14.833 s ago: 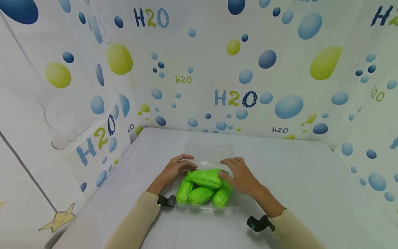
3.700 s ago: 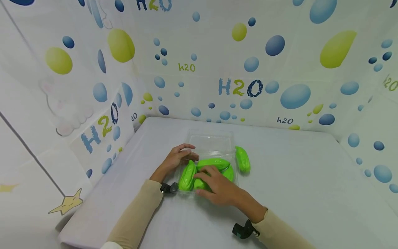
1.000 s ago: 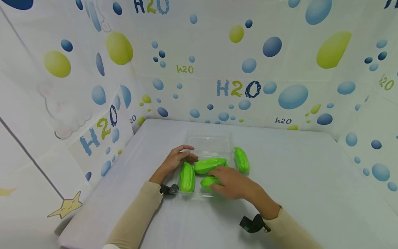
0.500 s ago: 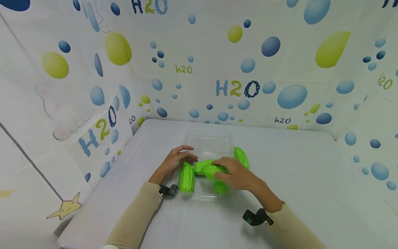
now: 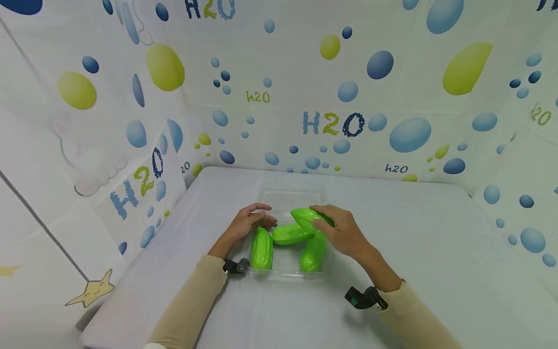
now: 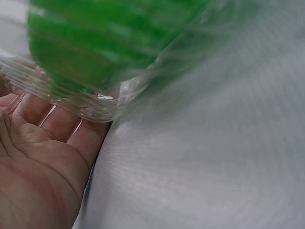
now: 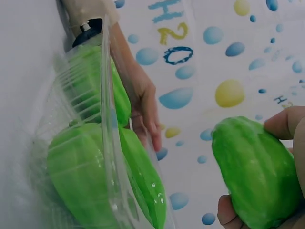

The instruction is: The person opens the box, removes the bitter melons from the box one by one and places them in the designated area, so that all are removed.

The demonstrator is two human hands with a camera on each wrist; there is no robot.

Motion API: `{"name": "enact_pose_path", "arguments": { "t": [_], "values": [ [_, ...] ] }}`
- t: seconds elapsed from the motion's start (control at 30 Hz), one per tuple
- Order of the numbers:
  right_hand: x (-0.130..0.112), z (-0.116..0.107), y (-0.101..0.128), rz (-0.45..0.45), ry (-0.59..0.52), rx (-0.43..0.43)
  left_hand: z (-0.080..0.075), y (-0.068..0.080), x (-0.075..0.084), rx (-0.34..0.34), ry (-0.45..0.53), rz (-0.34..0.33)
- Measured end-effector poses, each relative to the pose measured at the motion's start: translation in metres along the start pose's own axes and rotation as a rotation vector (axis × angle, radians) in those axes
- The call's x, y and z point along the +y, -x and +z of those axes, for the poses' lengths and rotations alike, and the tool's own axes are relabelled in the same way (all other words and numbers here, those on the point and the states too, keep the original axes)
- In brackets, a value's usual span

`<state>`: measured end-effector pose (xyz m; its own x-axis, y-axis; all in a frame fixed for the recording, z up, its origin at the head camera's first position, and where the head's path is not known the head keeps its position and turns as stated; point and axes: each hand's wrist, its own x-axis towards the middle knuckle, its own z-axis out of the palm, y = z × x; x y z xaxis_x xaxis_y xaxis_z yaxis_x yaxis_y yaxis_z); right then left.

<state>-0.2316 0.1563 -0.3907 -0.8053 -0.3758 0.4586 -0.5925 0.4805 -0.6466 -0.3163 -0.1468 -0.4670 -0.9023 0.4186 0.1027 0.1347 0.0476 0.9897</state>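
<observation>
My right hand [image 5: 342, 230] grips a bright green, ribbed gourd [image 5: 304, 218], raised above the right back of a clear plastic box [image 5: 283, 272]. In the right wrist view, fingers and thumb are round this gourd [image 7: 252, 167], apart from the box wall. Three similar gourds lie in the box: an upright one at the left [image 5: 262, 249], a crosswise one at the back [image 5: 289, 234] and a slanted one at the right [image 5: 313, 254]. My left hand [image 5: 244, 225] rests at the box's back left corner. In the left wrist view its fingers [image 6: 59, 119] touch the clear wall.
The box's clear lid [image 5: 292, 198] lies folded back behind it. A white cloth [image 5: 414, 242] covers the table. Patterned curtain walls [image 5: 279, 121] stand behind and at both sides. A camera is strapped to each wrist.
My right hand has lifted a gourd from the box's front middle and carried it up and back right. The gourd lying right of the box is now hidden behind that hand. My left hand stays put.
</observation>
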Motion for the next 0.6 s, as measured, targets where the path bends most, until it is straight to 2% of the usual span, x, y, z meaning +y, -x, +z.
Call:
{"name": "enact_pose_path", "arguments": {
  "t": [0.33,0.6],
  "values": [
    [0.01,-0.007,-0.001,0.08,-0.068,0.118,-0.001,0.0,0.0,-0.002,0.014,0.001],
    [0.02,-0.008,-0.001,0.151,-0.115,0.299,0.0,0.002,0.002,-0.004,0.01,-0.006]
  ]
}}
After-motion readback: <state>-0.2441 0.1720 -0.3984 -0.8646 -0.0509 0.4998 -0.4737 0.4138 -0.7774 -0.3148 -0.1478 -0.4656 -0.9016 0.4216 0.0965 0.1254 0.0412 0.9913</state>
